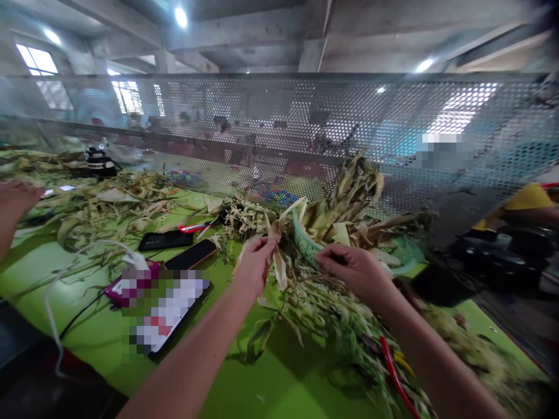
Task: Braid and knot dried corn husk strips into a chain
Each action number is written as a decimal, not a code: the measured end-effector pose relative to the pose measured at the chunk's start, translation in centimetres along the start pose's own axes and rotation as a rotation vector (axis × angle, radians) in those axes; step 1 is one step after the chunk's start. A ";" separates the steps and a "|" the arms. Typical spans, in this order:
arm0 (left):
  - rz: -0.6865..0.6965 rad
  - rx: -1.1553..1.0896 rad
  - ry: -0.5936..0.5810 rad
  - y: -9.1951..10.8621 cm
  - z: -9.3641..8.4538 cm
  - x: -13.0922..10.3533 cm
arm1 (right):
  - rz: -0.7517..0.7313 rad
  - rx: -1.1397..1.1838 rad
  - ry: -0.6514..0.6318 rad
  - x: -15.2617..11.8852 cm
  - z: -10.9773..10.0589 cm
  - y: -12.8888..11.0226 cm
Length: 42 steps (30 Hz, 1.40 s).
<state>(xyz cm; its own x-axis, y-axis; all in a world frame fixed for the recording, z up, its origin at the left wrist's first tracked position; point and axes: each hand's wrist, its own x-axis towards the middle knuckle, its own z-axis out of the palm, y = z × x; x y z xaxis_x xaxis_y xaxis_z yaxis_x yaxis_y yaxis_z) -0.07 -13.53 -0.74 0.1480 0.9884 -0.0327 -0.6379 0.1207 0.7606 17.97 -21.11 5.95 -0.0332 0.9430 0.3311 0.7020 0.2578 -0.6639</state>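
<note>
Near the middle, my left hand (254, 259) pinches a piece of dry corn husk (280, 269), pale strips of it sticking up and hanging down past the fingers. To the right of it my right hand (361, 271) is closed, thumb and fingers pressed together; whether anything thin is between them I cannot make out. That hand is in front of a green plastic basket (303, 240) piled with husks (356, 189). Loose green and dry leaf scraps (323, 308) lie under and between both hands on the bright green table (279, 372).
Phones (192, 255), a lit phone (174, 311), a purple power block (135, 285) with cables and a red cutter (192, 227) lie left. Red-handled pliers (393, 372) lie front right. A perforated metal screen (262, 128) stands behind. Another person's hand (17, 201) is far left.
</note>
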 end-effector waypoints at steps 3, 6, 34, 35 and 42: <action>0.011 -0.035 -0.013 0.0 0.5 -0.7 | -0.061 -0.036 0.045 0.0 1.1 -0.1; -0.011 -0.027 -0.030 0.2 1.2 -1.6 | -0.028 0.014 -0.060 -0.3 3.2 -0.4; 0.357 1.053 -0.495 2.5 1.2 -2.6 | 0.179 0.388 -0.103 0.1 1.1 -0.1; 0.289 1.007 -0.503 2.2 1.1 -2.5 | 0.181 0.399 -0.066 0.2 1.1 -0.2; 0.120 0.719 -0.563 2.1 1.5 -2.8 | 0.226 0.574 -0.082 0.0 1.3 -0.7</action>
<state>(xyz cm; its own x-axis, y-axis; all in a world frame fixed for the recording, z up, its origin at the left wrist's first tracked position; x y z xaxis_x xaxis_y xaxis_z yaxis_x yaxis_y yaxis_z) -0.67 -16.19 1.88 0.5776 0.7772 0.2498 -0.0773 -0.2526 0.9645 16.53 -21.02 5.52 0.0012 0.9947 0.1026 0.2041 0.1002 -0.9738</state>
